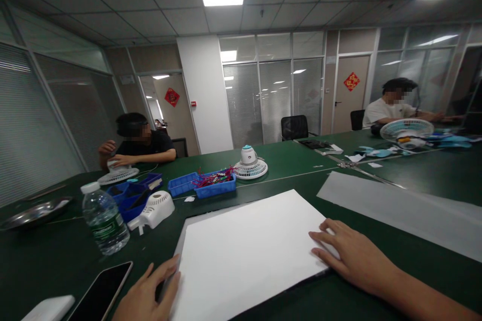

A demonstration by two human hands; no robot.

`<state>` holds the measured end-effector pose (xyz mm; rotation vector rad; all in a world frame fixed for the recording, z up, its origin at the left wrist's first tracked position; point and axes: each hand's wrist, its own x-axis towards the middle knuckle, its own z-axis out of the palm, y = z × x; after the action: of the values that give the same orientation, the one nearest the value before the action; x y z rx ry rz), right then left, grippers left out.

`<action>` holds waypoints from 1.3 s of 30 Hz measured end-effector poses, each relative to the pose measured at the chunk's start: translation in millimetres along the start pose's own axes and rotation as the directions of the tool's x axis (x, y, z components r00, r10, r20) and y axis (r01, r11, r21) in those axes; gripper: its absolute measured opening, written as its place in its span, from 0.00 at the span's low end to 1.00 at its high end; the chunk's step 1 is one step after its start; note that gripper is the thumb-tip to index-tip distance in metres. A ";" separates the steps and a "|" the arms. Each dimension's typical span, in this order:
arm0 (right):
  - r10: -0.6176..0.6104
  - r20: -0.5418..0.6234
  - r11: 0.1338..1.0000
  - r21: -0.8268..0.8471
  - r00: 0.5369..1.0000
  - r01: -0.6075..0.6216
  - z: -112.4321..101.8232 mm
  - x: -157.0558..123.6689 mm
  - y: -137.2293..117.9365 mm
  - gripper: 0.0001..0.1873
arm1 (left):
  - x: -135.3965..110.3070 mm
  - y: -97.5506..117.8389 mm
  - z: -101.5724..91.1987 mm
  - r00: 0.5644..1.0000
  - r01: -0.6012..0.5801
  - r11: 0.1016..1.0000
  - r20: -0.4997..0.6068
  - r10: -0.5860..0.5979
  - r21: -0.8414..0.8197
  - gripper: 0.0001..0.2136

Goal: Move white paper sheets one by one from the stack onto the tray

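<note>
**Head view.** The person's left hand point(148, 293) lies at the lower left edge of a large white sheet point(244, 251), thumb against the edge and fingers loosely extended; its grip is released and closes on nothing that shows. The right hand point(352, 256) rests palm down on the sheet's right corner, fingers spread; its grip is likewise released, pressing rather than grasping.

The sheet lies flat on the green surface point(286, 160), directly before the person and between the two hands; a grey margin along its upper left edge suggests a layer beneath, though this cannot be told for certain.

Left of the sheet are a dark phone point(101, 293) near the left hand, a water bottle point(104, 220) standing upright, and a white fan housing point(154, 208) on its side just beside the bottle. Beyond these are blue trays point(203, 185), one holding coloured wires, and a small fan point(249, 163) facing upward; a second pale sheet point(395, 205) lies to the right, apart from the first.

Two co-workers sit at the far side; one point(139, 143) has both hands on a fan grille, and the other point(391, 105) sits behind a larger grille point(406, 129).

As a judgement, the work appears to be at an early stage: the sheet is laid out and steadied but bears nothing, and the fan parts lie beyond it, touched by neither hand.
</note>
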<state>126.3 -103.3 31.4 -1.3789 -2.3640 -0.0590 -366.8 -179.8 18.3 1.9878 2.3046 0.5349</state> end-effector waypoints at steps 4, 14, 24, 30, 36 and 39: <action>0.002 -0.015 0.999 -0.041 1.000 -0.002 4.0 -1.1 2.0 0.25 | -0.9 4.2 -6.7 0.999 0.037 0.999 -0.013 -0.037 -0.009 0.31; -0.069 -0.035 0.993 -0.093 0.997 0.065 8.6 -2.9 -4.7 0.24 | -1.5 2.1 -3.4 0.998 0.009 0.998 -0.068 -0.014 -0.069 0.25; -0.099 0.030 0.989 -0.107 0.995 0.101 8.3 -5.7 -11.1 0.25 | -0.3 4.1 -2.9 0.997 -0.023 0.998 -0.080 0.019 -0.056 0.24; -0.021 -0.005 0.996 -0.088 1.000 0.021 7.2 -2.7 -3.6 0.27 | -1.8 3.3 1.7 0.995 -0.086 0.994 -0.058 0.082 -0.063 0.24; 0.177 0.003 0.977 -0.122 0.984 -0.175 6.3 1.6 11.7 0.30 | -5.1 -1.8 17.7 0.985 -0.151 0.988 0.072 0.154 -0.041 0.31; 0.152 0.057 0.981 -0.128 0.987 -0.144 3.1 0.3 6.8 0.27 | -4.6 -5.4 21.3 0.977 -0.201 0.980 0.067 0.201 -0.017 0.30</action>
<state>130.9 -98.8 27.5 -1.6354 -2.3380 -0.1205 -365.6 -180.1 -4.1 2.2119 2.0704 0.4799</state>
